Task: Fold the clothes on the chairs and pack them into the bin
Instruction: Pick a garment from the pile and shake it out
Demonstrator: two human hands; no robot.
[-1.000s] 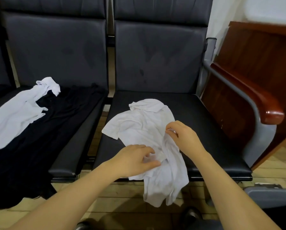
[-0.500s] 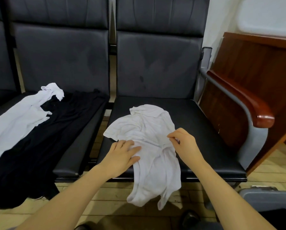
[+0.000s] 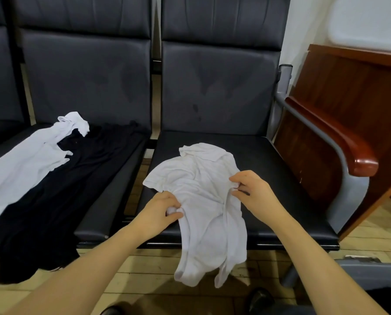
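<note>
Your left hand [image 3: 161, 209] and right hand [image 3: 253, 192] each pinched a bunch of the white shirt [image 3: 203, 201], which lay on the right chair [image 3: 269, 173] with its hem hanging over the front edge; two more garments, one white garment [image 3: 24, 164] and one black garment [image 3: 60, 189], lay across the left chair [image 3: 112, 212]. No writing was legible.

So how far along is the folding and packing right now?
Nothing looks folded or packed yet. In hand: the left hand and right hand both pinch the crumpled white shirt on the right seat, its lower part hanging over the front edge. Still left: the black garment and the white garment spread on the next seat, then packing.
</note>
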